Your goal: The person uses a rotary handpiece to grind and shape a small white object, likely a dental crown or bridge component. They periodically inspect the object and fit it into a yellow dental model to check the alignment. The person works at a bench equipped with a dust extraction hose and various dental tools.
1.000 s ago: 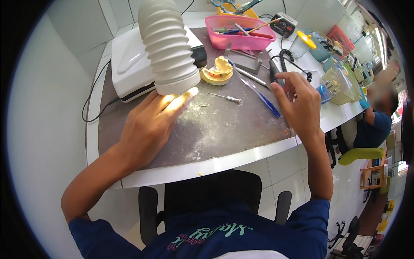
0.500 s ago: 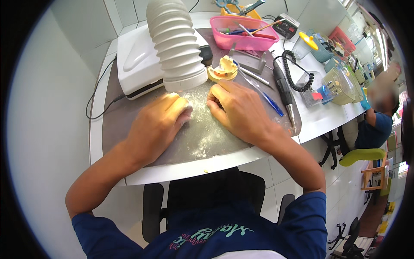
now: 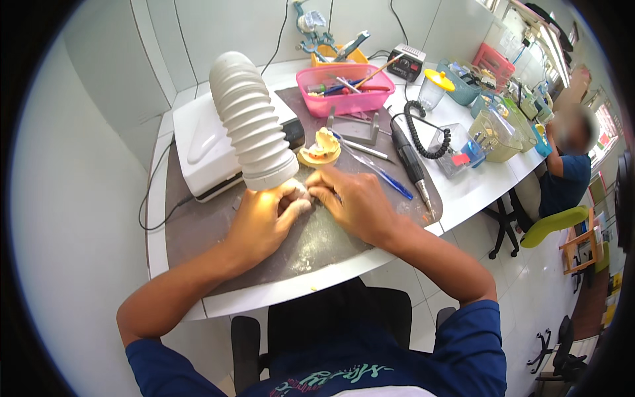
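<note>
My left hand is just below the mouth of a white corrugated suction hose, its thumb and fingers closed in a pinch. Close beside it, my right hand also has its fingers curled together. The fingertips of both hands nearly meet; whatever is between them is too small or hidden to name. Behind the hands a yellow plaster dental model rests on the grey work mat. Pale dust lies on the mat below my hands.
To the right of the model are a blue pen and a black rotary handpiece with a coiled cord. Farther back stand a pink tool basket and a control box. A white dust-collector box is left; a co-worker sits right.
My hands have come closer together, their fingertips now nearly meeting under the hose mouth. The whole view has tilted, showing more of the back wall.
</note>
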A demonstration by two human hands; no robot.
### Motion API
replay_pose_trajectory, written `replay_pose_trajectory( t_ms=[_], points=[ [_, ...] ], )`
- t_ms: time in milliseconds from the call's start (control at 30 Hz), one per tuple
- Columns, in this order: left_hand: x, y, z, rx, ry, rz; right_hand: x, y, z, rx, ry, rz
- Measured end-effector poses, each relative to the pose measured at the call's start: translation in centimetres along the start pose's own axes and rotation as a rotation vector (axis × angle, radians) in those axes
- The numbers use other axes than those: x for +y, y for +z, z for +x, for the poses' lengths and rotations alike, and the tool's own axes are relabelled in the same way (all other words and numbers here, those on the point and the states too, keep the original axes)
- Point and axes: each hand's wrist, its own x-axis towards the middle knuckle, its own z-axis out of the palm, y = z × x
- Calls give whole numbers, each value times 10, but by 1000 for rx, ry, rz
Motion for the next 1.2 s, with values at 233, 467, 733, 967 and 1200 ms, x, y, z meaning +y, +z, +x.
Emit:
replay_pose_trajectory(
  t_ms=[233,467,733,967,1200],
  points=[
    [-16,4,-1,14,-136,-381,-6,-7,-4,72,-176,-46],
    [-19,1,1,-83,-170,-477,-4,-9,-9,87,-250,-33],
    [-8,-8,3,-162,-261,-462,-2,-12,-13,69,-258,-9],
    [-6,-8,2,-123,-244,-484,3,-3,-12,169,-352,1],
    [-2,-9,-3,-114,-231,-479,-3,-7,-12,166,-292,19]
  ],
)
